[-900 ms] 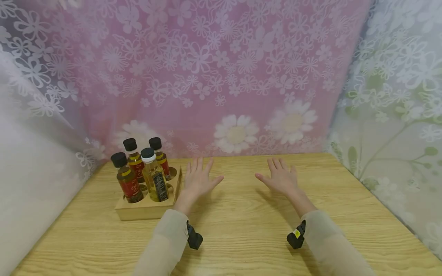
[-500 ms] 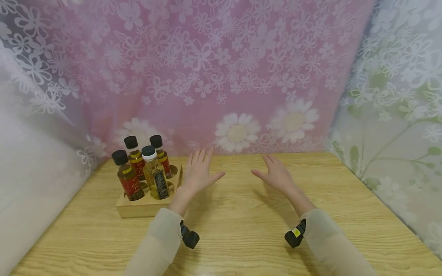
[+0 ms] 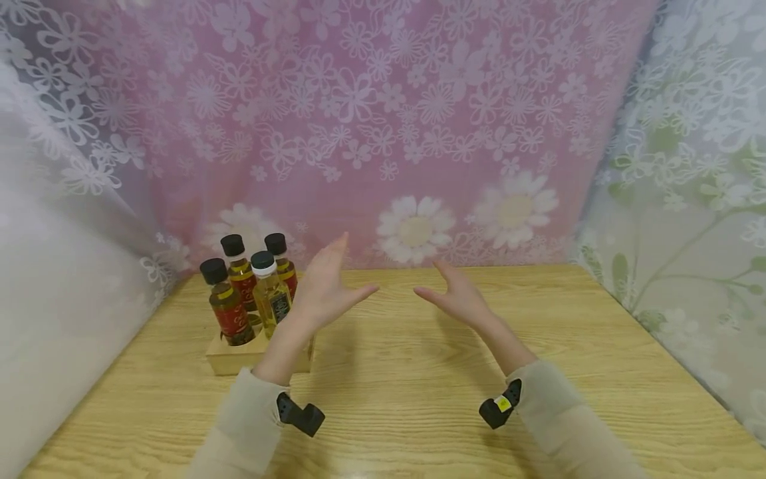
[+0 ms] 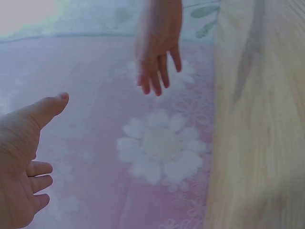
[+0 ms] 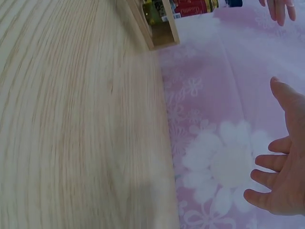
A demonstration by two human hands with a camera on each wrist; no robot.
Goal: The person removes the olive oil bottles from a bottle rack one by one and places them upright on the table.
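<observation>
My left hand is raised above the table, fingers straight and thumb spread, holding nothing. It overlaps the right side of the wooden bottle rack in the head view. My right hand hovers opposite, palm turned inward and thumb out, also holding nothing; the right wrist view shows its fingers loosely extended. Several dark-capped oil bottles stand in the rack. A red-labelled bottle is at the front left, beside a clear bottle of yellow oil with a white ring under its cap. Two more stand behind them.
The wood-grain table reaches back to a pink flowered curtain. Pale sheeting hangs on the left, and a leaf-patterned curtain borders the right side. Each wrist carries a small black camera, one of them the left wrist camera.
Both hands have lifted from the table and turned their palms toward each other. The left hand has moved left, across the rack's right side; the right hand has shifted inward. The bottles stay in the rack.
</observation>
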